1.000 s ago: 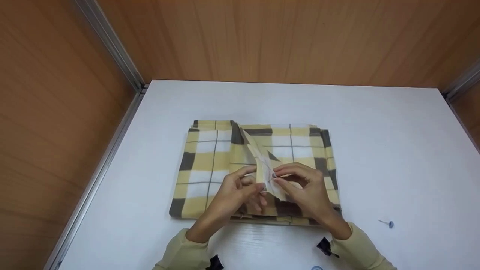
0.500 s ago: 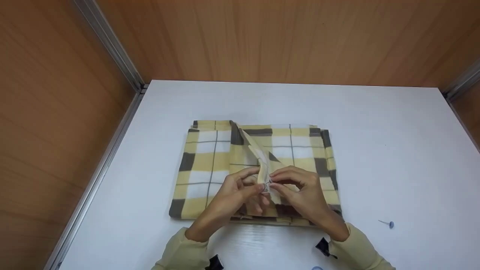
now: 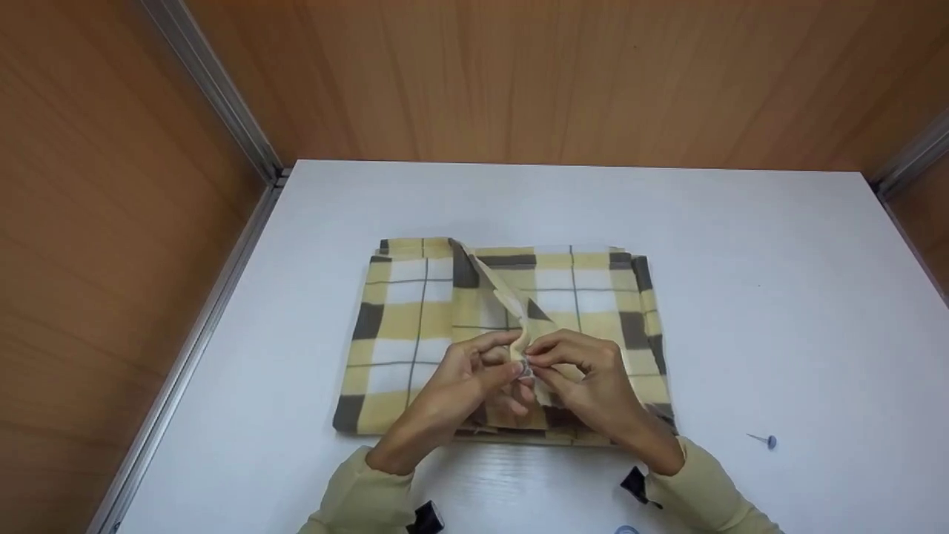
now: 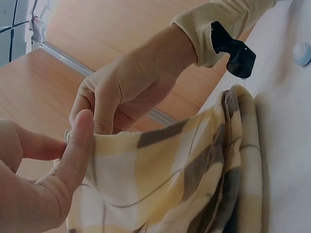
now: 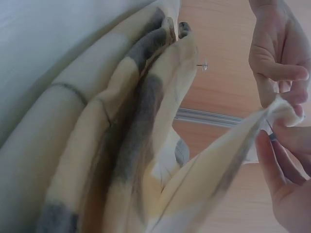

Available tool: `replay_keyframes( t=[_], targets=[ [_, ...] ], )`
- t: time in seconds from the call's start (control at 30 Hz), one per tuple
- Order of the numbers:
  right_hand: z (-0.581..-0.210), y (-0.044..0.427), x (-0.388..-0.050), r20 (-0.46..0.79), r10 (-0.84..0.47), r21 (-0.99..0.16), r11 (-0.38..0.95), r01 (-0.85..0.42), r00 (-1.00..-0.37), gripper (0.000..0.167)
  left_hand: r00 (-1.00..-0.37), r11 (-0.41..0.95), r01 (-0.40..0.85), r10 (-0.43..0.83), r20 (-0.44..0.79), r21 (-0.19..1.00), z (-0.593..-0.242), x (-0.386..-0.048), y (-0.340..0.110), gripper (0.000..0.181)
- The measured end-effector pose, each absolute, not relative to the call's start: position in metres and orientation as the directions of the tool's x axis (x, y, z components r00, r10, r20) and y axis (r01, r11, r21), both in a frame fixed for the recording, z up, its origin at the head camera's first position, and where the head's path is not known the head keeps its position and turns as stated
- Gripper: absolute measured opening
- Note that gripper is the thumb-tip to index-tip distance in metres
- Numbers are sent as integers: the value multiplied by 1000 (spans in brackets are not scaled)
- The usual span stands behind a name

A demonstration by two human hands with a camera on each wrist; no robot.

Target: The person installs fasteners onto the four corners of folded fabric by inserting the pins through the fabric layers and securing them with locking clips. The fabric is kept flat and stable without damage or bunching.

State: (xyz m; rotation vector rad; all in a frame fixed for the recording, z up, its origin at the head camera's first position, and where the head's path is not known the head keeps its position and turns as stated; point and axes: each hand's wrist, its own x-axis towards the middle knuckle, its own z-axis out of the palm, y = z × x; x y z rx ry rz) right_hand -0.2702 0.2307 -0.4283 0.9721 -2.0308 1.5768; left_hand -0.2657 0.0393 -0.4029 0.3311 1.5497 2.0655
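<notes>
A folded plaid cloth (image 3: 404,326) in yellow, white and dark grey lies under both hands, one flap lifted toward the viewer. My left hand (image 3: 467,374) pinches the flap's edge between thumb and fingers. Close against it, my right hand (image 3: 593,378) holds a thin pin (image 5: 273,136) with a blue-grey head, its shaft at the cloth edge in the right wrist view. Fingers cover most of the pin in the head view. In the left wrist view the right hand bends over the cloth's edge, facing the left thumb.
A round-headed pin (image 3: 771,442) lies on the white table (image 3: 778,311) at right. A round bluish object (image 3: 626,530) is cut off at the bottom edge. Another pin (image 5: 203,65) sticks out from a cloth fold. Wooden panels (image 3: 519,81) rise behind the table.
My right hand has shifted left and slightly down, bringing the pin to the cloth edge beside the left thumb. The pinched edge has bunched together; the left hand has barely moved.
</notes>
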Motion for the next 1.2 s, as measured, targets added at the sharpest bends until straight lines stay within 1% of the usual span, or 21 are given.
replay_keyframes(
  t=[0.1,0.3,0.4,0.57,0.67,0.97,1.2],
  targets=[
    [-431,230,-271,680,-298,-663,139,-736,-670,19,-828,-197,-278,545,-131,940,-402,-266,39,52],
    [-437,228,-272,685,-337,-642,140,-754,-646,31,-827,-196,-276,548,-129,941,-398,-267,41,48],
    [-436,229,-272,677,-319,-661,132,-739,-663,30,-832,-191,-271,539,-130,944,-397,-269,40,46],
    [-433,230,-270,621,-309,-743,60,-667,-720,20,-853,-192,-263,503,-135,946,-397,-267,37,46],
    [-432,232,-269,600,-297,-768,46,-639,-743,16,-861,-198,-261,490,-135,945,-397,-266,35,48],
    [-430,235,-268,577,-297,-786,51,-616,-761,18,-862,-210,-263,490,-131,942,-397,-265,33,49],
    [-432,236,-271,598,-318,-758,73,-648,-735,23,-866,-184,-250,482,-134,951,-398,-265,33,48]
  ],
)
